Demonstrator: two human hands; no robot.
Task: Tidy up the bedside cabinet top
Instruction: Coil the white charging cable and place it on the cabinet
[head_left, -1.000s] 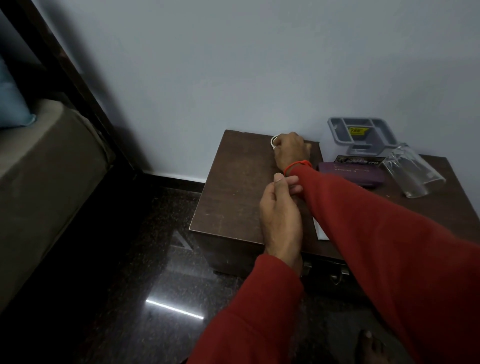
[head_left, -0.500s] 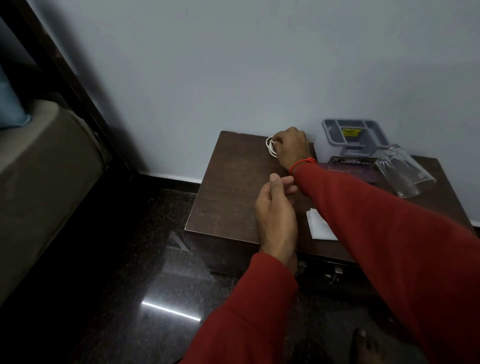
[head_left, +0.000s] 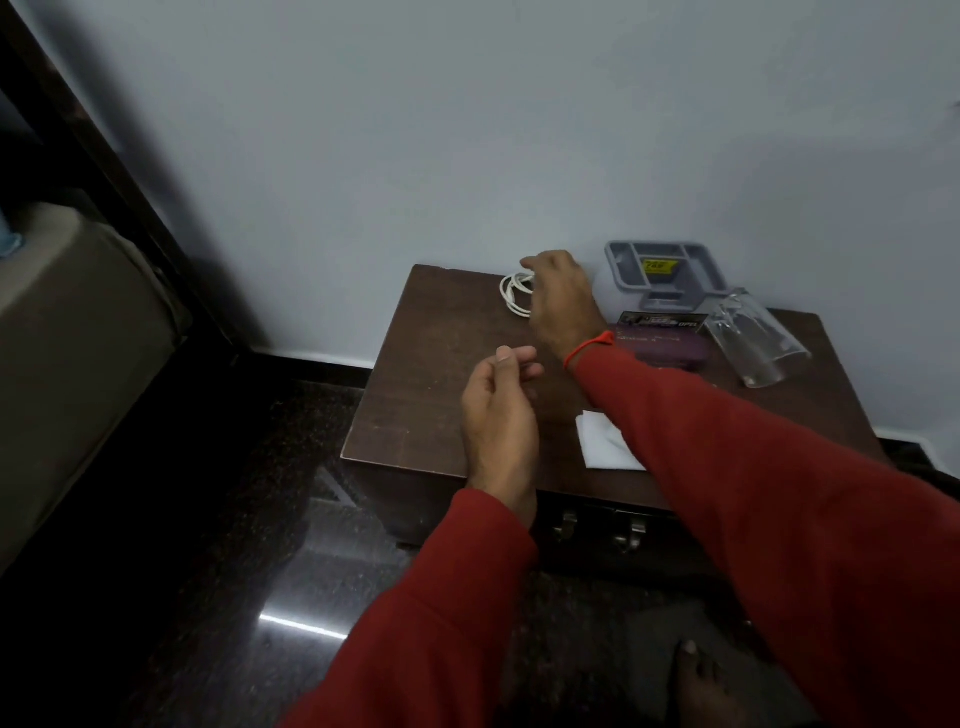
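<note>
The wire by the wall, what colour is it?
White; the coiled wire shows clearly in the head view.

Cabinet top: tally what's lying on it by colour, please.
White: 2, coiled cable and paper sheet
Grey: 1, compartment tray
Purple: 1, flat case
Black: 1, printed card
Clear: 1, plastic cover
Total: 6

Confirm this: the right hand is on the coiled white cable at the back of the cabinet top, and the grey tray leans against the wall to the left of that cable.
Not quite. The head view shows the grey tray leaning against the wall to the right of the coiled white cable, not the left. The right hand is indeed on the cable at the back of the cabinet top.
</note>
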